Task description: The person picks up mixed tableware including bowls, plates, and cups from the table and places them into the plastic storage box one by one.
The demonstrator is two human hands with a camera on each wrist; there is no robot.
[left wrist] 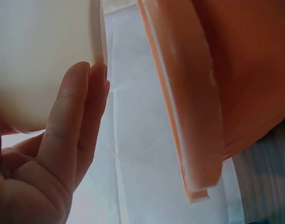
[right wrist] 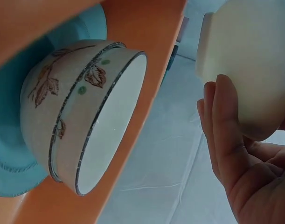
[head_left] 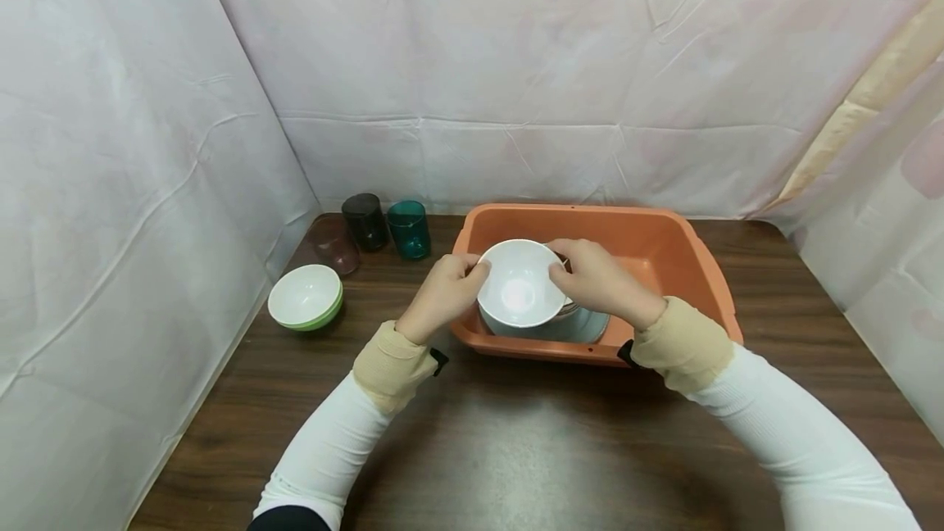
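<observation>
A plain white bowl [head_left: 519,283] is held up over the front left part of an orange basin [head_left: 575,216], its inside facing the head camera. My left hand [head_left: 450,287] pinches its left rim, thumb on the inner side and fingers behind. On the opposite rim, my right hand [head_left: 606,285] grips the same way. Inside the basin, leaf-patterned bowls [right wrist: 74,88], apparently nested, sit on a blue-green plate [right wrist: 7,140]. The white bowl [right wrist: 259,60] is apart from them in the right wrist view.
Left of the basin stand a teal cup [head_left: 410,232], a dark cup [head_left: 365,224] and a purplish see-through cup [head_left: 335,248]. Closer to me is a green bowl [head_left: 319,319] with a white inside. White cloth [head_left: 516,88] hangs around the dark wooden table [head_left: 516,449].
</observation>
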